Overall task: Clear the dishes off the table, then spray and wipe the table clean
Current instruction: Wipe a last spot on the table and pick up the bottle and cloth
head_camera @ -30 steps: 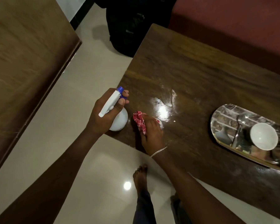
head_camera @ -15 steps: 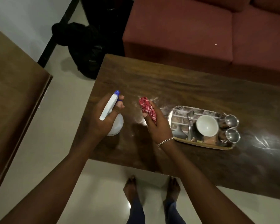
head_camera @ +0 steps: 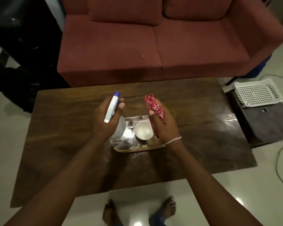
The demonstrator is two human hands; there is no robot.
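Steel, polished like a mirror, is the material of the oval tray (head_camera: 137, 148) that lies in the middle of the dark wooden table (head_camera: 64, 128), partly hidden under both hands. On it stands a white bowl (head_camera: 144, 130), round and glossy, probably ceramic, and beside it something thin like a spoon, too blurred to be sure.

The left hand (head_camera: 103, 123) has its fingers curled around the neck of a white plastic spray bottle (head_camera: 112, 108) with a blue nozzle, held above the left end of the tray. The right hand (head_camera: 165, 126) holds a folded red patterned cloth (head_camera: 153, 106) between thumb and fingers, above the right end of the tray.

I judge that the dishes are not yet cleared, so the tray is the thing to move first. It looks stiff, thin and slippery, and the bowl can slide on it and break. It is best taken at the rim of its two short ends, one hand on each, and kept level. For this both hands must first be free. The cloth is soft and light, and the bottle is smooth with a rounded body, so both are easy to put down on the table.
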